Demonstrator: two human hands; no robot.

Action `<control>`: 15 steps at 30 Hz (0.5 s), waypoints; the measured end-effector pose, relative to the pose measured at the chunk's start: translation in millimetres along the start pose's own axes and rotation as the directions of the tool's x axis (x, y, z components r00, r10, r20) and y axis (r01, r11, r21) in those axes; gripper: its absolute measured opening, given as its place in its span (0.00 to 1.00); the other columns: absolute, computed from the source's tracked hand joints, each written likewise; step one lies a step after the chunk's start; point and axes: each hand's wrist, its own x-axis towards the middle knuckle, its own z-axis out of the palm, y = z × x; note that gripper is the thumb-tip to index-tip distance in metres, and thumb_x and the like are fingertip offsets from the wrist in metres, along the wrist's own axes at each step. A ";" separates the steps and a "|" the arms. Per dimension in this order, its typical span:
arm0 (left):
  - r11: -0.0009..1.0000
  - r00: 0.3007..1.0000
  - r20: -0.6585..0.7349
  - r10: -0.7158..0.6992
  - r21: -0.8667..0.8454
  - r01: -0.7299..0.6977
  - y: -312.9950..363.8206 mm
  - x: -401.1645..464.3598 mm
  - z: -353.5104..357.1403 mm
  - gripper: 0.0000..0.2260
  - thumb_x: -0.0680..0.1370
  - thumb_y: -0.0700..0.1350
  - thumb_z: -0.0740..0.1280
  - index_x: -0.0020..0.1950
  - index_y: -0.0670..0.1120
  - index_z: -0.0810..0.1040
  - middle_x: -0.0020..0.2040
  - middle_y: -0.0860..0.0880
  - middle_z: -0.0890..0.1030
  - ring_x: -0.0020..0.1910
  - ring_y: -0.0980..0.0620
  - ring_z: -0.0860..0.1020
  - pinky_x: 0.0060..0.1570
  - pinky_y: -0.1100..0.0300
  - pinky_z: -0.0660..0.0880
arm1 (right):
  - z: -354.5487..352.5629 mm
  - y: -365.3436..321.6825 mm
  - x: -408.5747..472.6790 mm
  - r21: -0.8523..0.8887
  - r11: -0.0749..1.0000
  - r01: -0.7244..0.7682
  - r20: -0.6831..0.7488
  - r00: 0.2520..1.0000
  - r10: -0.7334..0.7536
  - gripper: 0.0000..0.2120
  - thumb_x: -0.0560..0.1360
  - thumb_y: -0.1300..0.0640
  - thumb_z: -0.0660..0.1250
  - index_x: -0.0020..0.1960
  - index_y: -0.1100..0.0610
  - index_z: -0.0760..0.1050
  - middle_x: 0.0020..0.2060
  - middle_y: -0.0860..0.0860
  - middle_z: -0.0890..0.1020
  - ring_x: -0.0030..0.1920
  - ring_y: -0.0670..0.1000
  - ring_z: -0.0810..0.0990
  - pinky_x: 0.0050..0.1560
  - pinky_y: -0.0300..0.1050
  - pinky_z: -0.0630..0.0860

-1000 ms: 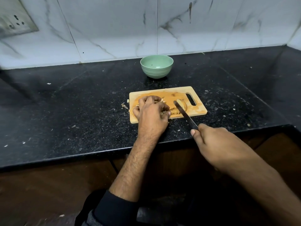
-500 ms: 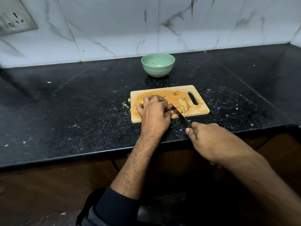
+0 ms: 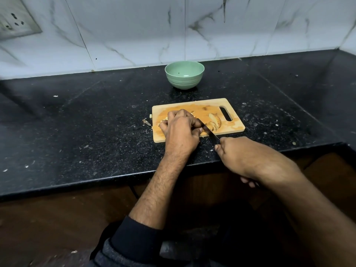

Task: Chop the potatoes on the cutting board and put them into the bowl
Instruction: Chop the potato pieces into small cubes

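Observation:
A wooden cutting board lies on the black counter, stained orange. My left hand curls over a potato on the board's left half and hides most of it. Cut potato slices lie just right of it, near the board's handle slot. My right hand grips the handle of a knife, whose blade runs up and to the left, its tip beside my left fingers. The green bowl stands behind the board, near the wall, with only a speck inside.
The black counter is strewn with small scraps, and a peel lies off the board's left edge. A marble-tiled wall rises behind, with a socket plate at top left. The counter's front edge runs below my hands.
The knife blade has moved left from the cut slices to right beside my left fingers. My right hand has drawn closer to the board. The camera view has shifted slightly.

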 end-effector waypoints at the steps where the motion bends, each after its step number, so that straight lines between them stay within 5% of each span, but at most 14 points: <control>1: 1.000 1.000 -0.004 0.001 -0.005 -0.001 -0.2 -0.1 0.2 0.03 0.74 0.47 0.76 0.45 0.55 0.84 0.52 0.60 0.75 0.60 0.55 0.65 0.62 0.51 0.59 | 0.6 -2.7 3.1 0.007 1.000 -0.009 -0.003 1.000 0.009 0.16 0.86 0.46 0.50 0.61 0.54 0.70 0.37 0.58 0.83 0.24 0.54 0.80 0.24 0.46 0.79; 15: 0.995 0.995 -0.085 0.043 0.092 -0.035 -1.7 -3.4 4.3 0.04 0.75 0.50 0.74 0.49 0.54 0.83 0.54 0.58 0.74 0.61 0.54 0.66 0.58 0.54 0.55 | 23.7 29.9 -28.8 0.011 0.999 0.051 -0.063 0.997 -0.050 0.14 0.85 0.42 0.49 0.51 0.48 0.68 0.36 0.49 0.78 0.27 0.47 0.76 0.33 0.44 0.78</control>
